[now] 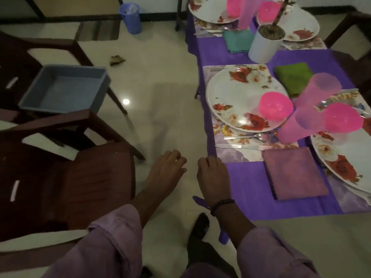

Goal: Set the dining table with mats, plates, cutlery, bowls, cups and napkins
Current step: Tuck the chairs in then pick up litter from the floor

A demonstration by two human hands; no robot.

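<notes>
I find four settings laid on the tabletop (pixel 247 189): each visible mat (pixel 230 155) carries a floral plate (pixel 234 97), pink bowl (pixel 276 106), cup (pixel 317 91) and cutlery, with napkins (pixel 294 173) beside (far settings partly cropped). Little appears left. My left hand (pixel 165 167) and right hand (pixel 210 173) hover with fingers loosely curled, holding nothing. No writing is legible.

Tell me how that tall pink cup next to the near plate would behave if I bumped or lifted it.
The tall pink cup looks like thin translucent plastic, so it is probably light and not fragile. Being tall and narrow, it would likely tip if bumped from the side. It stands close to the pink bowl and the near plate, so it might knock against them.
</notes>
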